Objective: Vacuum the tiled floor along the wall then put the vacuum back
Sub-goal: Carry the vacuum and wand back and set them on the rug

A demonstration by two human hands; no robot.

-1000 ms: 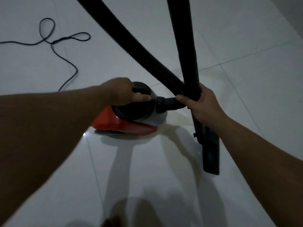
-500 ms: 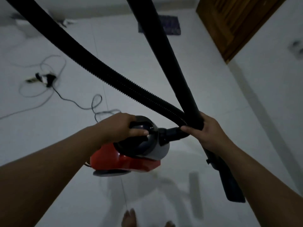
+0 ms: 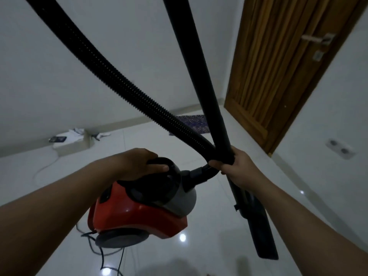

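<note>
A red, grey and black canister vacuum [image 3: 139, 214] hangs in the air above the white tiled floor [image 3: 209, 255]. My left hand [image 3: 139, 164] grips the black carry handle on its top. My right hand [image 3: 237, 168] is closed around the rigid black wand [image 3: 199, 66] together with the ribbed black hose [image 3: 111, 70], just beside the hose socket. The wand's flat nozzle [image 3: 262, 236] points down to the right, off the floor. The vacuum's power cord [image 3: 103, 253] dangles from its rear.
A wooden door [image 3: 278, 72] with a metal handle stands at the right, with a wall socket [image 3: 340, 149] beside it. A dark mat [image 3: 193, 122] lies by the far wall. A low step with a phone [image 3: 57, 139] and cloths is at the left.
The vacuum has been lifted off the floor and now hangs from my left hand. The view has tilted up toward the far wall and door. Both grips are unchanged.
</note>
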